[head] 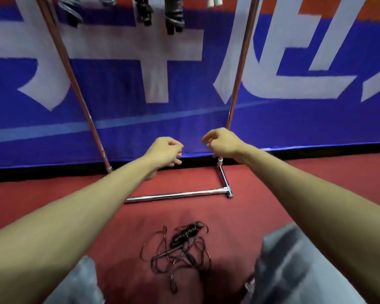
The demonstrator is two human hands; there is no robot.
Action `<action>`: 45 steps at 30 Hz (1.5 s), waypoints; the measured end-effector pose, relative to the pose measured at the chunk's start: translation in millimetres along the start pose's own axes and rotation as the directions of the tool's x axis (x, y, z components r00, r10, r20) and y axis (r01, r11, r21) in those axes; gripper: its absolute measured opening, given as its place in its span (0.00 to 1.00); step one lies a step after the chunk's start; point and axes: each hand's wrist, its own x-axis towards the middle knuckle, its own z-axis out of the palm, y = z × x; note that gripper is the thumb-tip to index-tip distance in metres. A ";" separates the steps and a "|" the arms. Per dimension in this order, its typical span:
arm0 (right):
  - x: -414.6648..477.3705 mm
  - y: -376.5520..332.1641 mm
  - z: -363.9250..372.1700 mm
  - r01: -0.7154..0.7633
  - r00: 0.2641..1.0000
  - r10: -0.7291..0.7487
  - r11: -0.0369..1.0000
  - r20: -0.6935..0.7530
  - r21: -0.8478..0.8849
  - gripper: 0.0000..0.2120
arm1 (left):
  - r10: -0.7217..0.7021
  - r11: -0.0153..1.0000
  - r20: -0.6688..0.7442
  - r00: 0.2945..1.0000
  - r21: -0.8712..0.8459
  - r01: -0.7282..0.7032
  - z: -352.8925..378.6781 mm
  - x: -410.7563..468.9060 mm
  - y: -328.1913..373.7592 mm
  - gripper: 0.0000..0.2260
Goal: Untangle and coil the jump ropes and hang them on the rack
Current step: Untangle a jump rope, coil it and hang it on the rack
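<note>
A tangled black jump rope (180, 249) with dark handles lies on the red floor between my knees. A metal rack (237, 84) stands ahead against the wall, and its base bar (176, 195) rests on the floor. Several dark coiled ropes (173, 16) hang from the rack at the top edge of the view. Both arms are stretched forward above the floor. My left hand (165, 151) and my right hand (222, 142) hover side by side near the rack's base, fingers loosely curled, holding nothing. The rack's top bar is out of view.
A blue banner (294, 119) with large white characters covers the wall behind the rack. A black strip runs along its foot. My knees in grey trousers (287, 266) frame the tangled rope on both sides. Red floor stretches left and right.
</note>
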 end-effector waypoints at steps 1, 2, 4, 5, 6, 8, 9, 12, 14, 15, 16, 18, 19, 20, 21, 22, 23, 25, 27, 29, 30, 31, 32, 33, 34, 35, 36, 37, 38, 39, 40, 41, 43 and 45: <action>-3.1 8.5 14.4 -0.017 0.999 0.019 0.999 0.048 -0.028 0.18 | -0.029 0.999 0.029 0.999 0.021 0.028 6.0 -4.8 -17.0 0.07; -3.8 18.2 29.9 -0.024 0.995 0.028 0.999 0.098 -0.042 0.18 | -0.051 0.998 0.055 0.997 0.039 0.049 12.9 -6.8 -37.2 0.06; -2.9 36.9 60.2 -0.050 0.980 0.058 0.998 0.190 -0.048 0.17 | -0.093 0.992 0.112 0.989 0.096 0.082 26.1 -8.2 -76.1 0.06; -2.2 50.8 83.6 -0.079 0.966 0.090 0.995 0.240 -0.057 0.16 | -0.133 0.985 0.145 0.980 0.130 0.114 33.8 -8.9 -102.2 0.06; -1.9 58.4 93.8 -0.094 0.958 0.108 0.993 0.266 -0.066 0.15 | -0.157 0.980 0.163 0.974 0.151 0.133 36.9 -8.4 -116.5 0.06; 2.7 82.4 131.7 -0.163 0.923 0.173 0.985 0.343 -0.058 0.12 | -0.236 0.961 0.213 0.948 0.198 0.195 46.7 -3.2 -159.2 0.07; 3.0 93.6 147.4 -0.190 0.908 0.196 0.980 0.372 -0.054 0.11 | -0.267 0.952 0.226 0.937 0.213 0.220 49.9 -2.3 -176.6 0.07; 6.4 125.8 195.4 -0.246 0.845 0.259 0.965 0.467 -0.089 0.11 | -0.363 0.917 0.245 0.899 0.263 0.299 60.1 5.1 -229.2 0.09; 5.0 142.4 223.0 -0.295 0.823 0.300 0.951 0.483 -0.088 0.10 | -0.420 0.889 0.215 0.881 0.292 0.353 65.8 8.2 -259.9 0.09; 4.1 150.8 239.1 -0.317 0.813 0.318 0.944 0.488 -0.087 0.10 | -0.451 0.870 0.204 0.869 0.315 0.378 69.1 8.9 -276.2 0.09; 3.9 159.2 254.1 -0.334 0.806 0.333 0.938 0.490 -0.090 0.10 | -0.471 0.856 0.193 0.861 0.334 0.393 74.0 10.7 -291.5 0.11; -0.7 174.1 283.8 -0.363 0.773 0.360 0.926 0.522 -0.101 0.10 | -0.504 0.834 0.195 0.841 0.362 0.416 84.8 9.8 -318.3 0.14; -4.5 183.7 303.7 -0.368 0.750 0.372 0.922 0.547 -0.123 0.09 | -0.524 0.818 0.194 0.829 0.387 0.426 92.5 8.4 -335.2 0.13; -8.1 188.4 312.6 -0.349 0.743 0.370 0.925 0.558 -0.150 0.08 | -0.529 0.801 0.177 0.830 0.426 0.420 97.0 7.7 -342.0 0.11; -11.7 196.8 329.2 -0.342 0.726 0.381 0.922 0.572 -0.180 0.09 | -0.545 0.776 0.154 0.824 0.464 0.426 104.0 7.3 -357.0 0.09; -15.0 203.8 340.5 -0.338 0.719 0.390 0.919 0.576 -0.201 0.09 | -0.547 0.758 0.125 0.828 0.494 0.426 109.0 7.2 -366.5 0.07; -19.2 210.0 349.3 -0.354 0.709 0.404 0.913 0.578 -0.204 0.10 | -0.539 0.749 0.106 0.835 0.515 0.418 113.6 7.1 -375.8 0.05; -25.1 220.9 365.5 -0.398 0.679 0.433 0.896 0.593 -0.198 0.11 | -0.536 0.724 0.096 0.839 0.562 0.399 121.2 9.8 -395.1 0.10; -26.5 229.1 372.5 -0.417 0.664 0.447 0.887 0.599 -0.199 0.11 | -0.544 0.677 0.114 0.831 0.646 0.354 126.2 11.7 -407.2 0.15; -25.4 235.1 376.8 -0.445 0.652 0.451 0.879 0.609 -0.174 0.11 | -0.517 0.592 0.167 0.840 0.779 0.209 131.2 11.2 -414.6 0.14; -24.5 237.5 377.5 -0.459 0.650 0.447 0.875 0.615 -0.152 0.11 | -0.488 0.544 0.200 0.850 0.831 0.117 133.8 10.5 -417.0 0.14; -22.5 239.8 377.8 -0.470 0.645 0.450 0.871 0.618 -0.144 0.11 | -0.463 0.505 0.231 0.856 0.862 0.040 137.0 9.7 -419.3 0.13; -21.2 241.0 377.5 -0.475 0.643 0.448 0.870 0.621 -0.135 0.11 | -0.451 0.470 0.261 0.853 0.882 -0.021 138.0 7.8 -419.5 0.13; -19.7 241.1 375.9 -0.476 0.641 0.448 0.869 0.623 -0.135 0.10 | -0.456 0.454 0.283 0.843 0.890 -0.053 139.6 6.6 -420.6 0.13; -18.6 239.5 373.9 -0.470 0.639 0.438 0.873 0.632 -0.129 0.09 | -0.472 0.448 0.314 0.824 0.890 -0.083 139.5 5.8 -417.2 0.14; -16.5 237.1 371.7 -0.463 0.637 0.429 0.877 0.640 -0.127 0.09 | -0.499 0.457 0.334 0.799 0.885 -0.084 138.9 6.2 -414.1 0.15; -15.2 233.4 368.7 -0.453 0.643 0.418 0.883 0.642 -0.122 0.09 | -0.521 0.483 0.362 0.773 0.872 -0.082 136.1 7.0 -408.8 0.16; -14.0 227.4 363.4 -0.441 0.652 0.407 0.890 0.640 -0.116 0.09 | -0.553 0.510 0.365 0.749 0.859 -0.042 132.0 9.4 -403.3 0.16; -12.2 219.7 357.0 -0.424 0.660 0.392 0.899 0.640 -0.113 0.09 | -0.587 0.540 0.364 0.723 0.842 0.015 123.3 12.0 -396.2 0.16; -9.9 214.1 352.4 -0.408 0.662 0.376 0.906 0.648 -0.109 0.09 | -0.610 0.544 0.364 0.704 0.838 0.038 117.7 16.0 -395.2 0.16; -8.7 205.4 344.6 -0.380 0.670 0.352 0.919 0.653 -0.104 0.09 | -0.617 0.545 0.360 0.700 0.837 0.050 109.9 20.0 -392.6 0.15; -7.2 192.7 331.7 -0.345 0.683 0.326 0.933 0.654 -0.105 0.10 | -0.598 0.535 0.370 0.711 0.845 0.011 97.9 24.1 -381.9 0.15; -1.8 174.4 314.1 -0.280 0.704 0.283 0.953 0.652 -0.112 0.11 | -0.601 0.527 0.383 0.702 0.850 -0.012 82.0 33.0 -369.2 0.15; 4.5 150.9 289.8 -0.237 0.742 0.235 0.968 0.628 -0.082 0.10 | -0.585 0.509 0.384 0.714 0.860 -0.046 64.2 42.4 -348.3 0.17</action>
